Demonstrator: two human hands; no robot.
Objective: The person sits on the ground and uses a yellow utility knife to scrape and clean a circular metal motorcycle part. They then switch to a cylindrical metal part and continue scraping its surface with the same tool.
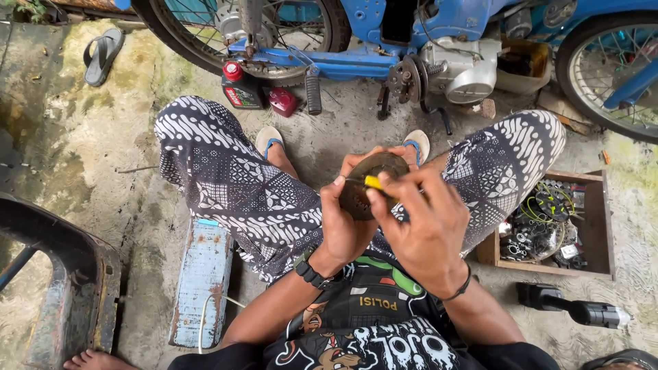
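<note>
Cracked, mossy concrete is spreading under everything in the head view, with a blue motorcycle [411, 41] standing beyond the hands, its two wheels cut off by the frame edges. One round, dark, greasy metal part [367, 183] is sitting between the knees, held up in front of the person. The left hand [343, 219] is curling closed around the part's near left edge, thumb pressing on its face. The right hand [425, 226] is gripping one yellow-handled tool [373, 182], fingers bent over it, the tip lying across the part; most of the tool is hidden under the fingers. Beyond the left hand, one black oil bottle [240, 88] with a red cap and one small red container [282, 101] are standing by the motorcycle. To the right of the right hand, one wooden box [603, 226] is holding tangled wires and small parts, hard to make out. Nearer, one black torch-like tool [576, 308] is lying on the ground. Left of the left hand, one worn blue wooden stool [202, 281] is showing, and farther off one grey sandal [103, 55].
</note>
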